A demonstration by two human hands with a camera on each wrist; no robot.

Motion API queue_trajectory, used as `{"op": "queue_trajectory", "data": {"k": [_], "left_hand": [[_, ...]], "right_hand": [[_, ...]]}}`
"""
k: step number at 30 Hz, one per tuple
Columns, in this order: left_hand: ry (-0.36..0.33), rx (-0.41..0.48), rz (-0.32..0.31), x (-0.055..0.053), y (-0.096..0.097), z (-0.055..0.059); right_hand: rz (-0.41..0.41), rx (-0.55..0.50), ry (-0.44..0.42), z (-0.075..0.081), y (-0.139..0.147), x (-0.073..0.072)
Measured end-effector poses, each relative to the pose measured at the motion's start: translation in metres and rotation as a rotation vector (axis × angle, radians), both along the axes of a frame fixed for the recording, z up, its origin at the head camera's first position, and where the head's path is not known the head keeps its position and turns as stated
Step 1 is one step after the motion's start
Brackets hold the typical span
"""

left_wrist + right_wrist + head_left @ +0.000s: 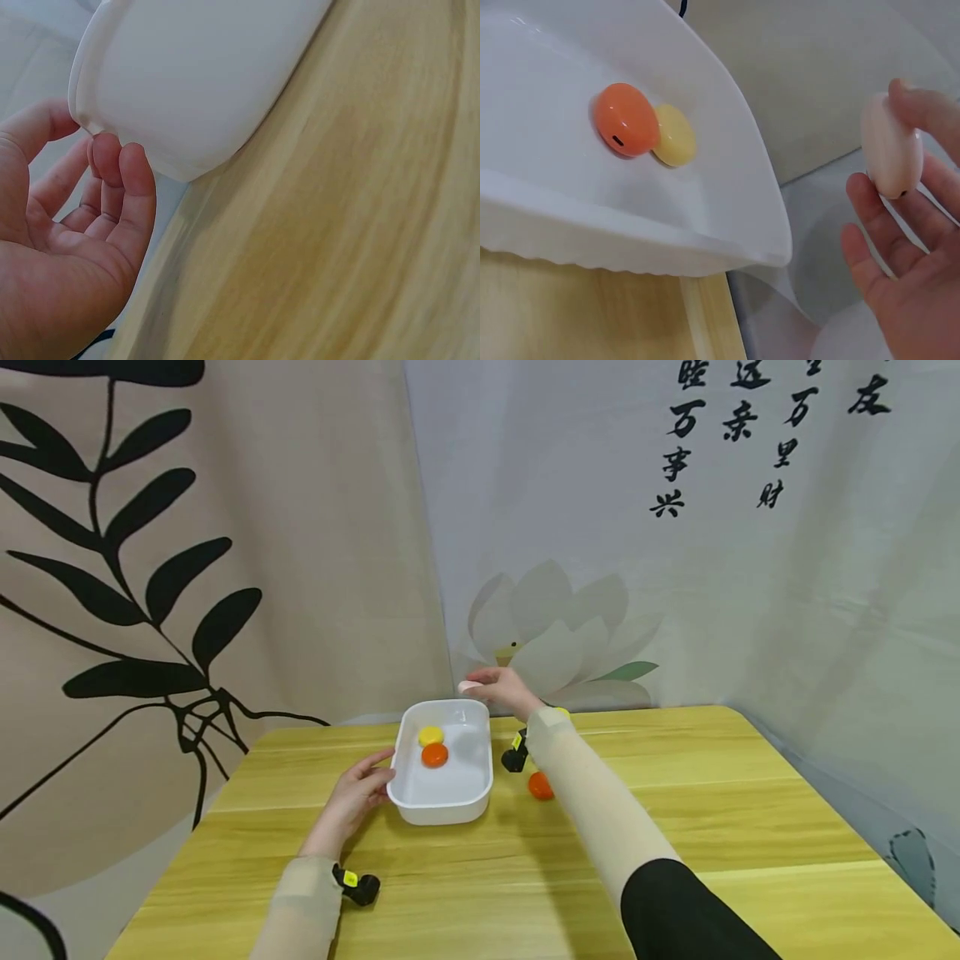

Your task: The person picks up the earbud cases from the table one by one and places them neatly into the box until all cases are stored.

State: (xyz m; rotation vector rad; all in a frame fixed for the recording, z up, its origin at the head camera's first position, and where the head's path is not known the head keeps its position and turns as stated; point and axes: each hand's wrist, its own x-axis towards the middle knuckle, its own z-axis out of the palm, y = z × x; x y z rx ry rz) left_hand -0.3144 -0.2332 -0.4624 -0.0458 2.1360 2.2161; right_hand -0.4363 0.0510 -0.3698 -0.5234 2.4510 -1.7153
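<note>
At the far end of a white plastic tub, my right hand pinches a pale pink, smooth oval piece between thumb and fingers. The piece has a small dark slot at one end and is held above rim height. My left hand holds the tub's left side, its thumb and fingertips at the rim's edge. Inside the tub, a glossy orange oval piece with a dark slot lies against a yellow one.
Right of the tub, another orange piece rests on the wooden table. A bit of yellow shows behind my right wrist. Black cameras are strapped to my left wrist and right wrist. Printed curtains hang behind the table's far edge.
</note>
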Motion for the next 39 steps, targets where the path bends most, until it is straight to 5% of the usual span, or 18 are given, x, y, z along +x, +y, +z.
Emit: {"op": "queue_trajectory", "data": {"k": [39], "left_hand": [[-0.008, -0.009, 0.021, -0.002, 0.001, -0.001]], "right_hand": [[-0.09, -0.009, -0.026, -0.034, -0.045, 0.001]]}}
